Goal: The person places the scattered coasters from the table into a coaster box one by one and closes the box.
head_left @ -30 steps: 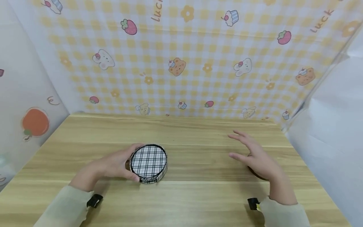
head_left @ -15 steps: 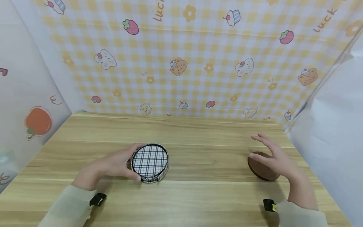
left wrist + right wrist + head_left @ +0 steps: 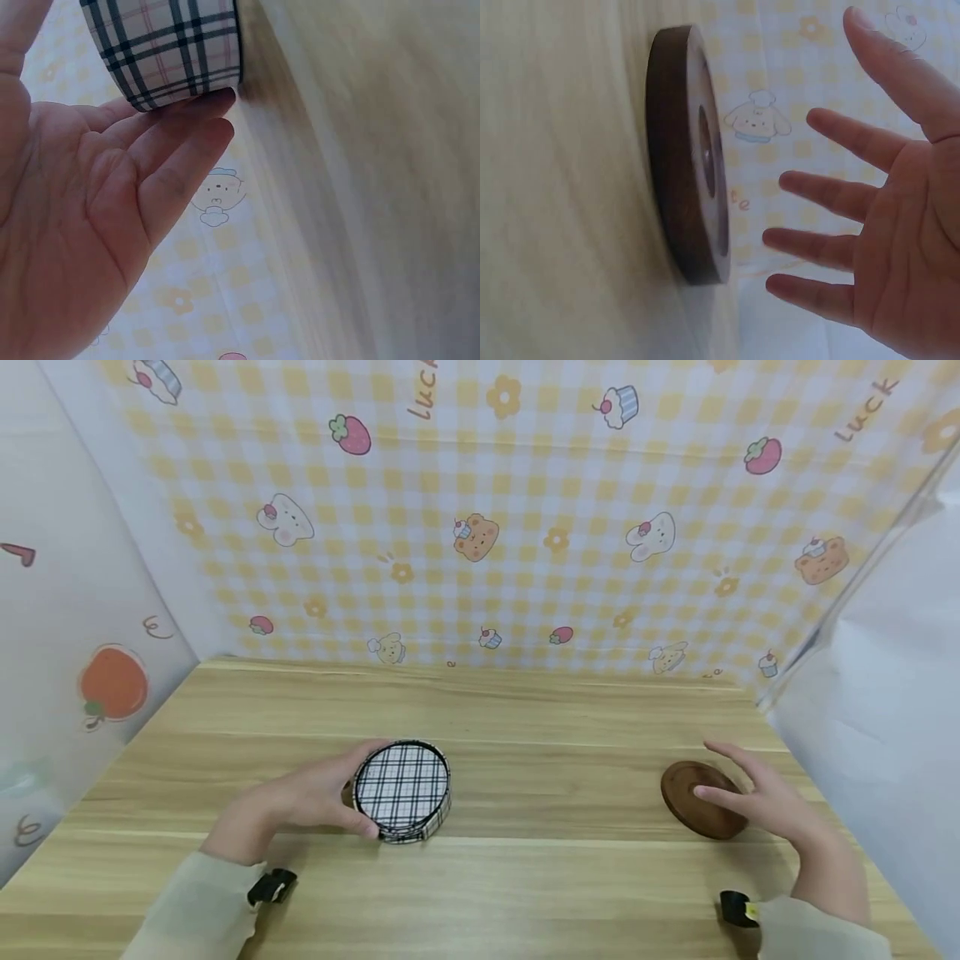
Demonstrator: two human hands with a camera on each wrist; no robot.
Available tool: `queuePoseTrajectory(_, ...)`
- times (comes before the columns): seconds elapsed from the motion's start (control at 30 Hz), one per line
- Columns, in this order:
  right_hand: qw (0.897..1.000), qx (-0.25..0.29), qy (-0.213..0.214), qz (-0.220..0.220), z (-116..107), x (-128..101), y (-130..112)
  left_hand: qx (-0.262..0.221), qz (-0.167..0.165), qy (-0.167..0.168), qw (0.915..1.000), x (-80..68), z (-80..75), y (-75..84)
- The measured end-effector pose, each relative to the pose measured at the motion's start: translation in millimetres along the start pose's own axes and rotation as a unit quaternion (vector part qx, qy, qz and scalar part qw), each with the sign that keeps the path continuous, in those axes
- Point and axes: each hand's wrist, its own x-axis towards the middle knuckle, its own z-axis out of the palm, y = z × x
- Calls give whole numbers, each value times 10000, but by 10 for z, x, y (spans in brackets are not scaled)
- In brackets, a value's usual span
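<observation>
My left hand (image 3: 318, 795) grips a round box (image 3: 402, 783) in black-and-white plaid from its left side, thumb at the near edge and fingers round the far side. Up close in the left wrist view, thin pink lines also run through the plaid wall (image 3: 169, 49), and the fingertips lie along its lower edge. Over at the right, my right hand (image 3: 768, 800) hovers above a dark brown wooden disc (image 3: 686, 795), overlapping its right part in the head view. From the right wrist, the fingers appear spread and straight, apart from the disc, which has a round recess in its face.
A light wood-grain tabletop (image 3: 525, 893) carries both things, with a wide stretch of wood between them. Behind it rises a yellow checked backdrop (image 3: 510, 477) with cartoon prints. White sheets (image 3: 892, 710) stand along the left and right sides.
My right hand has moved to the right and slightly nearer, uncovering most of the wooden disc. The left hand keeps its hold on the plaid box. The head view has shifted slightly.
</observation>
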Motion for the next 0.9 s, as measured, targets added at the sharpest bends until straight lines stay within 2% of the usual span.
queuePoseTrajectory(0.13,9989,-300,-305,183,24,3,93,-46,-61,-5,10000,-10,-3,21)
queuePoseTrajectory(0.3,9984,-133,-512,205,58,19,130,-27,2,-59,10000,-12,-23,52)
queuePoseTrajectory(0.6,9981,-269,-552,4,121,51,89,-84,-120,7,9999,-23,6,23)
queuePoseTrajectory(0.9,9923,-707,-893,482,101,27,89,-109,-90,0,9999,-20,26,11)
